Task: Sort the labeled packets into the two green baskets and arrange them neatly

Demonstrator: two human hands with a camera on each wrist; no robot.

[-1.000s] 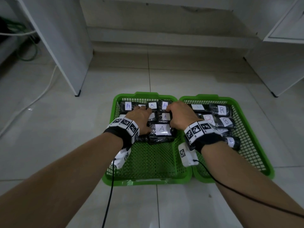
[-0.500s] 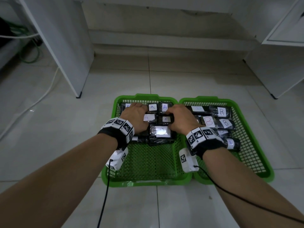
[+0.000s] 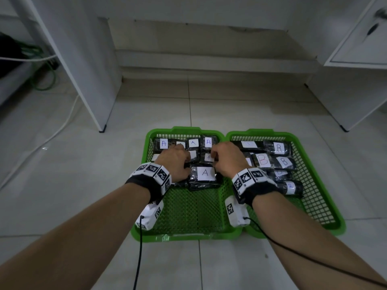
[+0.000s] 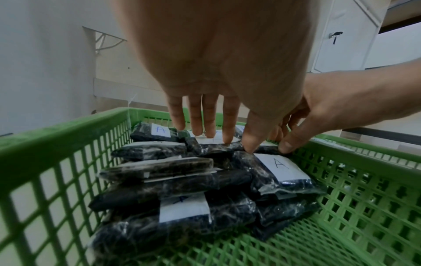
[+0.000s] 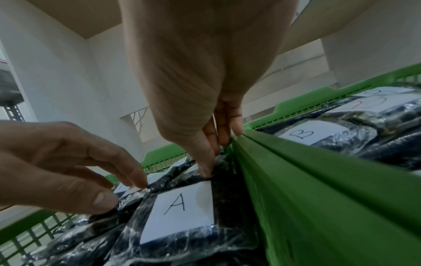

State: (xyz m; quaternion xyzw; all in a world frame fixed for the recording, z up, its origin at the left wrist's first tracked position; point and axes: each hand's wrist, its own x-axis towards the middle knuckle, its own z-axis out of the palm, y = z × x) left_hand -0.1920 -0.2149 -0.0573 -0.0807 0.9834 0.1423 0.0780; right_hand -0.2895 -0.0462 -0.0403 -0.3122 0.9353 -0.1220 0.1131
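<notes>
Two green baskets sit side by side on the floor. The left basket (image 3: 146, 208) holds black packets labelled A, the right basket (image 3: 326, 206) packets labelled B (image 3: 262, 160). Both hands are in the left basket. My left hand (image 3: 176, 162) lies with straight fingers (image 4: 227, 126) on the middle and far A packets. My right hand (image 3: 228, 158) pinches a middle-row A packet (image 3: 207, 157) between thumb (image 5: 205, 169) and fingers, close to the dividing basket wall (image 5: 318, 180). The nearest A packet (image 3: 204, 176) lies flat between the two thumbs, label up.
The near halves of both baskets are bare mesh (image 3: 188, 214). White cabinet panels stand at the left (image 3: 83, 70) and right (image 3: 345, 101). A white cable (image 3: 52, 135) runs across the tiled floor at the left. A low step (image 3: 209, 68) lies behind the baskets.
My left hand has drawn back from the far row, uncovering the far-left A label. The right hand stays on the middle packets. The head view has tilted up slightly.
</notes>
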